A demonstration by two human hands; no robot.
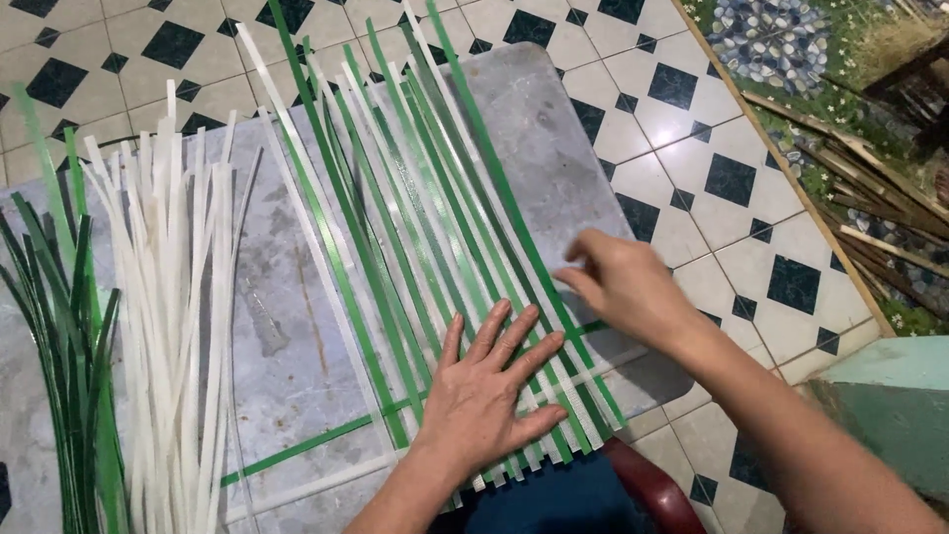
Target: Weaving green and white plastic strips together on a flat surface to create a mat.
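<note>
Long green and white plastic strips (415, 208) lie side by side on a grey board (554, 148), crossed near their lower ends by a green strip (297, 447) and a white strip (316, 485). My left hand (489, 391) lies flat with fingers spread on the woven lower part. My right hand (623, 287) rests at the right edge of the strips, its fingers pinching or pressing a strip end there.
A loose bundle of white strips (183, 316) and dark green strips (64, 336) lies on the left of the board. Black-and-white floor tiles (732, 178) surround it. Wooden sticks (870, 188) lie at the right, a teal block (890, 405) at lower right.
</note>
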